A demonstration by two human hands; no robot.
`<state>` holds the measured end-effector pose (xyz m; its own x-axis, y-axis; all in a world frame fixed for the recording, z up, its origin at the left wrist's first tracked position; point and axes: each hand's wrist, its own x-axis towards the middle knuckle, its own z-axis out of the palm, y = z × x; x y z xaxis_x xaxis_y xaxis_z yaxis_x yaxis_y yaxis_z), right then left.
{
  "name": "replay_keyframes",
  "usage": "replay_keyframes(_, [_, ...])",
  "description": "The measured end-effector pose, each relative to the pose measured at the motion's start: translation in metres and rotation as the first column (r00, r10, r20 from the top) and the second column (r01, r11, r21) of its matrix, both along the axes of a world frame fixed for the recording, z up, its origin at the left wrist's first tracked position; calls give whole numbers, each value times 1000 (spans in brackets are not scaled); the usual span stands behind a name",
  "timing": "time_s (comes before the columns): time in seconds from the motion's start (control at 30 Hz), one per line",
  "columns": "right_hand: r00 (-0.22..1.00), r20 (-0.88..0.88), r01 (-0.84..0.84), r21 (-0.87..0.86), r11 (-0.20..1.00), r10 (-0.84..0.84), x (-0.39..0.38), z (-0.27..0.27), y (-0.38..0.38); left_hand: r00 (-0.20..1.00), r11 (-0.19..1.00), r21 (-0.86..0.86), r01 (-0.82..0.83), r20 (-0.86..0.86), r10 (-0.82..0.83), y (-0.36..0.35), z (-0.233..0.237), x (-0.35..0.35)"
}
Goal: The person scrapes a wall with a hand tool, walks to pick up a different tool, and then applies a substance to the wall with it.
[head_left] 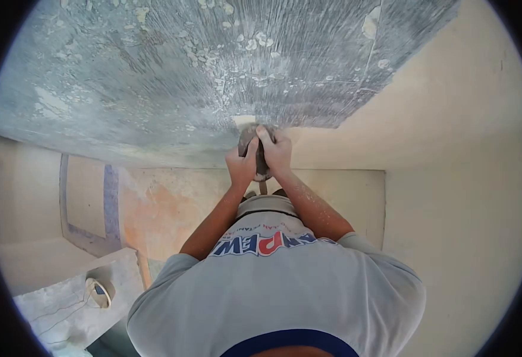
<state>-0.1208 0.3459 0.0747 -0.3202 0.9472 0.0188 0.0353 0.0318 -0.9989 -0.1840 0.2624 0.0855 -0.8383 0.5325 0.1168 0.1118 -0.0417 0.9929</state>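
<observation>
Both hands are wrapped round a dark, dusty hand tool [261,159], held in front of my waist at the lower edge of a rough grey wall surface [171,77]. My left hand [242,162] grips its left side, thumb pointing up along it. From the right, my right hand [277,153] closes over it with the thumb near its top end. A small pale patch [245,120] shows on the wall just above the tool. I cannot tell the tool's exact kind. Pale dust coats my right forearm.
Smooth beige wall [451,89] borders the scored grey area on the right. At lower left, a round white container [98,293] sits on a pale dusty ledge [55,306]. A blue-edged panel [112,202] lies at left, beside orange-stained floor [160,208].
</observation>
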Motion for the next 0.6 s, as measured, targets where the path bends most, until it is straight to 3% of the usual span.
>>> replay_keyframes(0.03, [999, 22, -37, -65, 997, 39, 1, 16, 0, 999, 999, -52, 13, -35, -15, 1, 18, -2])
replay_keyframes(0.07, [995, -73, -66, -65, 996, 61, 4, 32, -2, 997, 993, -114, 25, -63, -33, -3, 25, -1])
replay_keyframes(0.1, [996, -69, -65, -76, 995, 59, 8, 22, -10, 998, 998, -52, 38, 49, -35, -2, 11, 0])
replay_keyframes(0.2, [996, 82, 44, -1, 999, -43, 8, -1, -11, 998, 998, -63, 8, -56, -11, -4, -17, 5])
replay_keyframes(0.23, [996, 78, 42, 5, 999, -42, 7, 13, -6, 998, 1000, -6, -16, -59, 15, 0, -5, 7])
replay_keyframes(0.3, [982, 182, -54, -17, 998, 56, 11, 37, 4, 999, 999, -49, -6, -50, 4, 7, 20, 2])
replay_keyframes(0.33, [993, 65, -96, -70, 993, 100, 11, 35, 5, 999, 995, -101, 8, -37, -12, 2, 24, 3])
replay_keyframes(0.37, [992, 67, -105, -70, 992, 110, 13, 23, -2, 998, 995, -97, 34, -43, -38, 1, 8, 1])
replay_keyframes(0.47, [999, 8, 53, 47, 997, -53, 6, -5, -10, 1000, 996, -90, -24, -16, 22, -2, -22, 10])
replay_keyframes(0.57, [997, -76, -36, -38, 999, 33, 7, 21, 1, 999, 999, 6, -32, -43, 33, 4, 27, 10])
replay_keyframes(0.6, [997, 51, -61, -45, 997, 63, 12, 38, 2, 998, 998, 56, -31, -48, 33, 7, 20, 8])
